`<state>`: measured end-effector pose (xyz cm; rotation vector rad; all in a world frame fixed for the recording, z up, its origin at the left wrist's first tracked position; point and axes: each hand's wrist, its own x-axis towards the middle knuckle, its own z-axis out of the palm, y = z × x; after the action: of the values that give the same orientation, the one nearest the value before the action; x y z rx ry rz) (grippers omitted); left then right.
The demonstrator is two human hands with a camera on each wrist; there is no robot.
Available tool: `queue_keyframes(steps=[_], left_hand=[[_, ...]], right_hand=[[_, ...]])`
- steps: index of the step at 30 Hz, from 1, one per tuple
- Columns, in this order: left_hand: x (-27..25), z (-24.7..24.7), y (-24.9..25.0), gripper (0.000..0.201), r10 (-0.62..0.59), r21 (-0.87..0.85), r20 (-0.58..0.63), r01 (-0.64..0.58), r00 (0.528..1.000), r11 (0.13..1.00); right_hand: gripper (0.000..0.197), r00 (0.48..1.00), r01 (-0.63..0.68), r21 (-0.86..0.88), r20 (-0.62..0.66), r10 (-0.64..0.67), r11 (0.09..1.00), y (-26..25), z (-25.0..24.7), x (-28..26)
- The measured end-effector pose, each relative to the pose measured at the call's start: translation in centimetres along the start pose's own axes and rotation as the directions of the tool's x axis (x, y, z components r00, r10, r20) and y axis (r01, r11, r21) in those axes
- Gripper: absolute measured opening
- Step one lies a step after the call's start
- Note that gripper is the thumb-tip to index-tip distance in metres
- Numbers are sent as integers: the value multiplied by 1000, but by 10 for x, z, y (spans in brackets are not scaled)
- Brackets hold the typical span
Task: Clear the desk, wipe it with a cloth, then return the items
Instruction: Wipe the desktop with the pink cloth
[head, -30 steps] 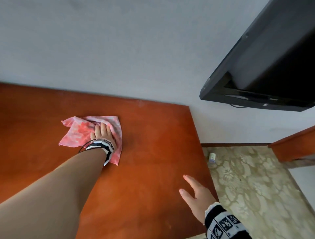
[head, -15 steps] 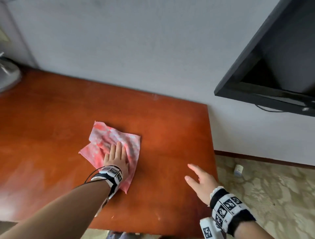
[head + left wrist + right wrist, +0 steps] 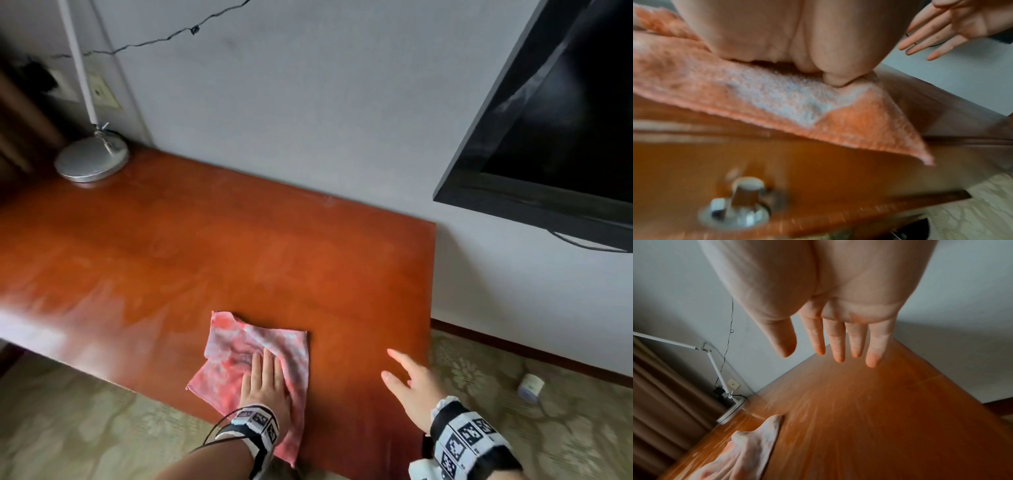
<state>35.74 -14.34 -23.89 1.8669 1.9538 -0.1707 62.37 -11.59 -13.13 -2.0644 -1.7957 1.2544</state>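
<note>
With the left hand pressing flat-fingered on the pink cloth at the table's near edge, this looks like mid-wipe; next move is probably a sweep over the unwiped span. Right hand hovers spread and empty. Lamp base sits far-left, blocking that corner; the drawer knob is blurred.

Rumpled pink cloth lies flat near desk's front edge.

Cloth on desk front edge — lamp far back-left corner.
</note>
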Motion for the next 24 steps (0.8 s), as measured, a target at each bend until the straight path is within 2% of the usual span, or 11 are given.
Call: queue_keyframes(steps=[3,6,10,14,19,24], left_hand=[[38,-23,15,77,40,86,-30,-37,999,996],[83,-57,42,75,-8,79,-59,13,998,997],[144,-70,71,78,61,146,-10,-59,998,987],[189,-70,100,81,154,197,-41,-144,987,970],[213,-71,132,80,215,174,-53,-203,975,964],[216,-70,138,79,213,185,-47,-201,976,962]], right_hand=[[52,1000,-23,40,-5,24,999,4,6,2],[51,997,-56,57,-44,59,997,4,8,6],[52,984,-133,88,-107,142,987,3,5,8],[53,946,-230,144,-201,256,962,8,1,-6],[51,865,-380,241,-248,435,893,21,2,-45],[52,852,-434,229,-209,480,871,41,3,-70]])
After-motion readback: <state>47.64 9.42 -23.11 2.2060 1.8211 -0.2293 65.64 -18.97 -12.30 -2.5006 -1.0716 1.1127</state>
